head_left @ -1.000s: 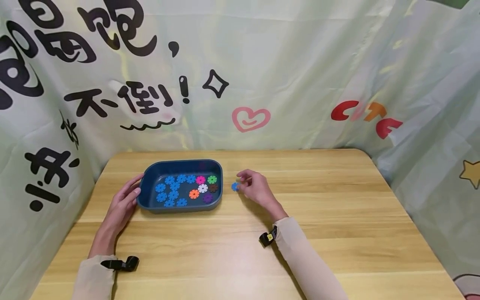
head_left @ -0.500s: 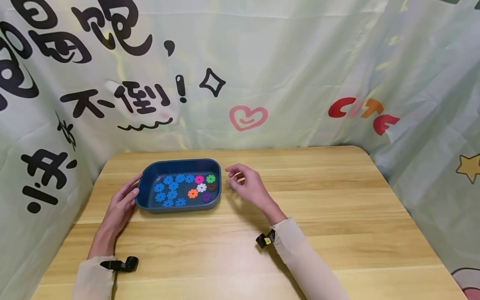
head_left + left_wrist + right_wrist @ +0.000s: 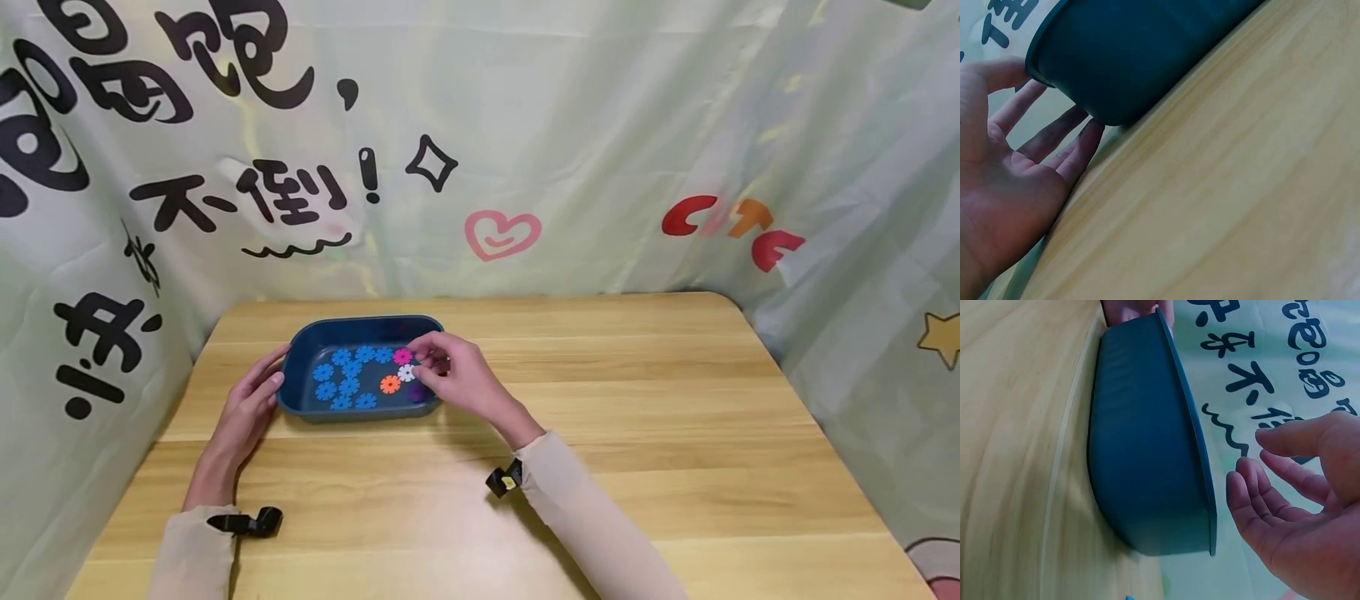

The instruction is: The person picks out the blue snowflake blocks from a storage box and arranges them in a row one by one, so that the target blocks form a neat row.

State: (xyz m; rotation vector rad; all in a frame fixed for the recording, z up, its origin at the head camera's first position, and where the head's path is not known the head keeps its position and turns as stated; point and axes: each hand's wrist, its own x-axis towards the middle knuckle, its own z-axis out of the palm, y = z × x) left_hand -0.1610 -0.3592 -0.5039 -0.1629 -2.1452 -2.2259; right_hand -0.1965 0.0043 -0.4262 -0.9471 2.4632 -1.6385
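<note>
Blue box (image 3: 1144, 437) has L hand (image 3: 250, 404) touching its L end w/ loose fingers. Over box's R end, R hand (image 3: 461, 375) has loosely bent fingers, w/ white disc (image 3: 404, 371) below.

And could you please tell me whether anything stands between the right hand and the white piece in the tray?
Nothing visible does: the right hand is over the right end of the tray, and in the right wrist view its fingers are above the rim. The white piece lies inside with no other piece on top.
</note>
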